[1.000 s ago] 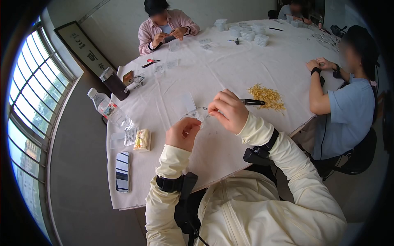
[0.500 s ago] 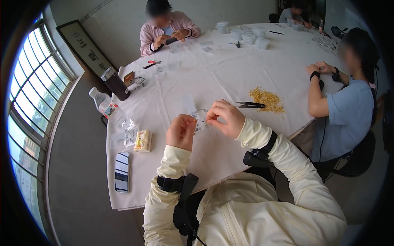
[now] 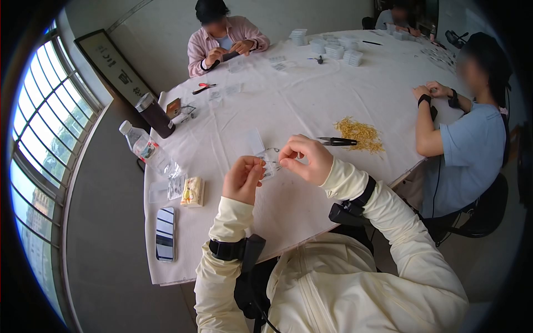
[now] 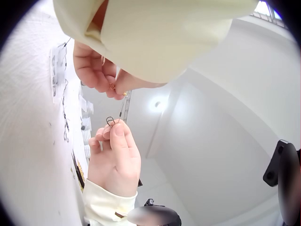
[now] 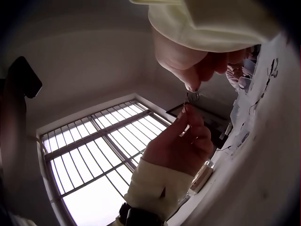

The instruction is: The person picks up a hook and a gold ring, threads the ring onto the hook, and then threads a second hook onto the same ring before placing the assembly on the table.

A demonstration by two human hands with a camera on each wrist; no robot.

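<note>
Over the near part of the table, my left hand (image 3: 243, 180) pinches a tiny gold-coloured piece (image 4: 113, 86) between thumb and fingertips. Facing it, my right hand (image 3: 306, 159) pinches a dark, curved fish hook (image 4: 110, 121) with a thin line (image 4: 121, 113) rising from it toward the left fingertips. The fingertips of both hands are close together. Beneath them lies a clear plastic packet (image 3: 268, 169), partly hidden by the hands. A dark knotted line (image 4: 65, 108) with hooks at its end rests on the cloth beside it.
Black thread snips (image 3: 337, 141) lie against a pile of thin gold pieces (image 3: 361, 133). At left are a phone (image 3: 165, 234), a tissue pack (image 3: 192, 192), a water bottle (image 3: 147, 147) and a dark flask (image 3: 156, 115). Other people (image 3: 472, 139) sit around the table.
My hands first worked close over the packet; the left has turned, its fingertips now raised toward the right hand. My right hand moved slightly down, uncovering the snips' tips.
</note>
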